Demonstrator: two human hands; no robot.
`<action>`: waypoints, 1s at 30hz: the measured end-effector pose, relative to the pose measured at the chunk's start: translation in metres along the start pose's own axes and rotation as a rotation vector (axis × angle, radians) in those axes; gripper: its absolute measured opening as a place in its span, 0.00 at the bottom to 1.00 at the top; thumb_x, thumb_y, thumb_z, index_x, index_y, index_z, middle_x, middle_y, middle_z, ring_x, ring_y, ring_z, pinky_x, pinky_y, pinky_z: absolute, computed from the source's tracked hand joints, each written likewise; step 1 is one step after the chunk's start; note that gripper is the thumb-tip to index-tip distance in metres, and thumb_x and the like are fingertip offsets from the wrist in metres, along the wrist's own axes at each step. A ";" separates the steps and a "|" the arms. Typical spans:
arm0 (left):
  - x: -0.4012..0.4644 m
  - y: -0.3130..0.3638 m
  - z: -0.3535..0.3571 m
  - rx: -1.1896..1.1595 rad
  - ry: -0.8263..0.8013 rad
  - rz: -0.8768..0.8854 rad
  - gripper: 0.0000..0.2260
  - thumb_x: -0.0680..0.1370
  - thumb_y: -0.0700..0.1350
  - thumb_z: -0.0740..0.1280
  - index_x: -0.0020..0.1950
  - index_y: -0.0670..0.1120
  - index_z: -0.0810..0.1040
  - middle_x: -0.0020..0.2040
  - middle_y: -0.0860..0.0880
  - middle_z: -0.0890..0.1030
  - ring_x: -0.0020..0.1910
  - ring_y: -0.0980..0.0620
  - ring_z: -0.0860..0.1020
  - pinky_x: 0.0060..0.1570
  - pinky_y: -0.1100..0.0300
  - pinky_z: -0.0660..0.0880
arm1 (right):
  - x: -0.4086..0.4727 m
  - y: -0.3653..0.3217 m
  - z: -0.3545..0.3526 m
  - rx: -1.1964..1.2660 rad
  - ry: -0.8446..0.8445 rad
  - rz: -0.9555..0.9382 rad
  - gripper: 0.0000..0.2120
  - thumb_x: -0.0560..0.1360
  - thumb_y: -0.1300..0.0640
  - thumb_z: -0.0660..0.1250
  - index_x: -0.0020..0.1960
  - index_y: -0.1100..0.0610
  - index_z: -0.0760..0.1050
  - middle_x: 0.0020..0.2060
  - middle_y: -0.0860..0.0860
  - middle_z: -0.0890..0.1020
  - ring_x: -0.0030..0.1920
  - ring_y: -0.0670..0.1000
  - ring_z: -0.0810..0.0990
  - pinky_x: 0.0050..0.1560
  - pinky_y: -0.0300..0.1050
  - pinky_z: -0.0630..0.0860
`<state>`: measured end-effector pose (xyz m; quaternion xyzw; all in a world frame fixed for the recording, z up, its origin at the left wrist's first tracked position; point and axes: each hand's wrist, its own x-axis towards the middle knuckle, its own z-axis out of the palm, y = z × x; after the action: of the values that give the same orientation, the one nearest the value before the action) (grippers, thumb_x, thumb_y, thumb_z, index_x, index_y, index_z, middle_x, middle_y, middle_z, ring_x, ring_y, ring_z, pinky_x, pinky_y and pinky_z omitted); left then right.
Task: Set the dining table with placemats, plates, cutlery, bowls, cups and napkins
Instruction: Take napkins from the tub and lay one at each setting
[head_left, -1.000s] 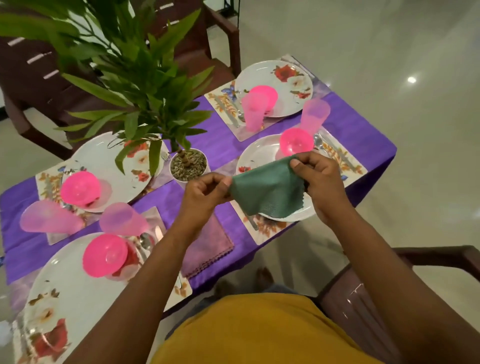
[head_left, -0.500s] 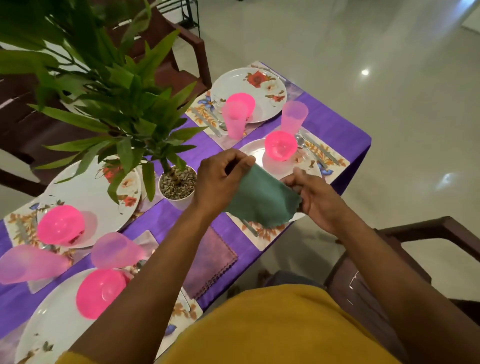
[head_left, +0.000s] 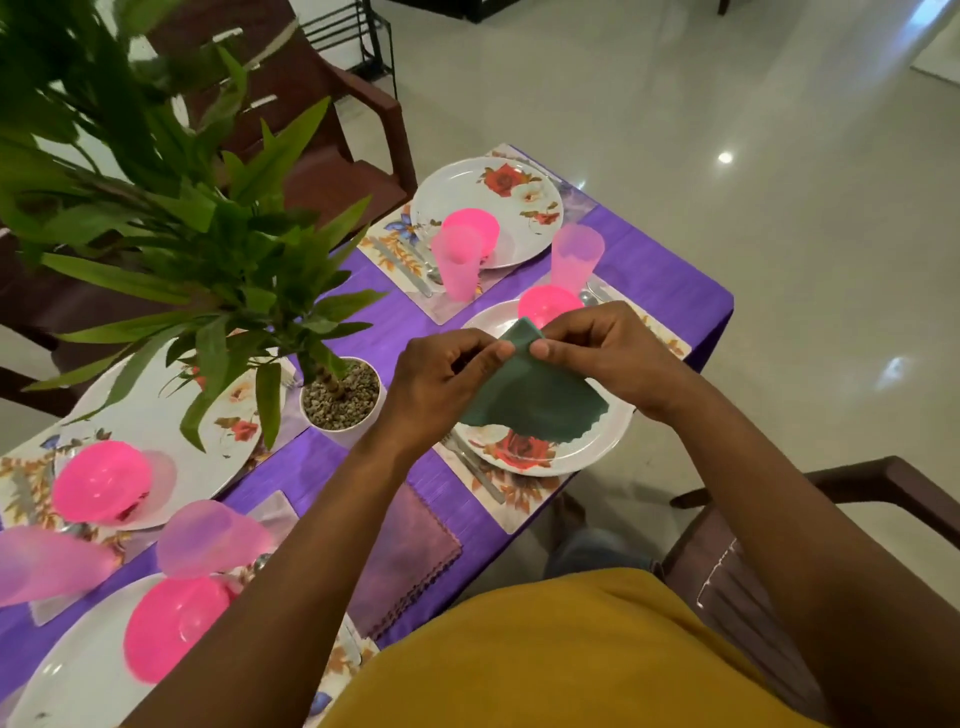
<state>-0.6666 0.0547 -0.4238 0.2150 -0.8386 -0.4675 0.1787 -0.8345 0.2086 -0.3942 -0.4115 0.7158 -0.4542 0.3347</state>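
A green napkin (head_left: 540, 400) hangs folded in a triangle over the near right plate (head_left: 587, 447). My left hand (head_left: 441, 379) and my right hand (head_left: 608, 353) both pinch its top corner, fingertips close together. A pink bowl (head_left: 548, 306) sits on that plate's far side, partly hidden by my right hand. A purple napkin (head_left: 410, 551) lies flat on the purple tablecloth (head_left: 660, 286) under my left forearm. Cutlery (head_left: 478, 473) lies on the floral placemat (head_left: 524, 499) left of the plate.
Three more floral plates with pink bowls and pink cups are set: far right plate (head_left: 519, 208), far left plate (head_left: 156, 415), near left plate (head_left: 78, 670). A potted plant (head_left: 340, 400) stands mid-table. Brown chairs flank the table: one beyond (head_left: 332, 130), one at right (head_left: 769, 561).
My hands have come together at the napkin's top, bringing its corners into one point. The green napkin went from spread between my hands to a hanging triangle.
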 end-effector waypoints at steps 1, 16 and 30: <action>0.004 -0.003 0.002 0.016 -0.012 -0.012 0.23 0.80 0.66 0.64 0.45 0.47 0.84 0.37 0.50 0.82 0.37 0.52 0.79 0.36 0.49 0.74 | 0.004 0.001 -0.008 0.016 0.006 -0.007 0.07 0.79 0.50 0.71 0.52 0.51 0.86 0.46 0.48 0.87 0.49 0.51 0.85 0.52 0.57 0.82; 0.144 0.029 0.116 -0.699 0.209 -0.536 0.23 0.81 0.62 0.66 0.40 0.42 0.75 0.37 0.46 0.76 0.37 0.49 0.73 0.41 0.55 0.67 | 0.106 0.071 -0.161 0.315 -0.149 0.049 0.11 0.85 0.52 0.63 0.45 0.54 0.73 0.35 0.46 0.79 0.36 0.46 0.75 0.37 0.40 0.71; 0.202 0.068 0.217 -1.233 0.113 -0.425 0.40 0.77 0.39 0.70 0.83 0.62 0.56 0.76 0.40 0.73 0.73 0.37 0.74 0.68 0.36 0.73 | 0.154 0.143 -0.275 0.695 0.161 0.294 0.12 0.84 0.62 0.62 0.67 0.56 0.72 0.52 0.52 0.85 0.48 0.49 0.85 0.48 0.46 0.82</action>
<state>-0.9587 0.1338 -0.4537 0.2583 -0.3455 -0.8757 0.2168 -1.1772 0.2100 -0.4423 -0.1295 0.5944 -0.6480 0.4584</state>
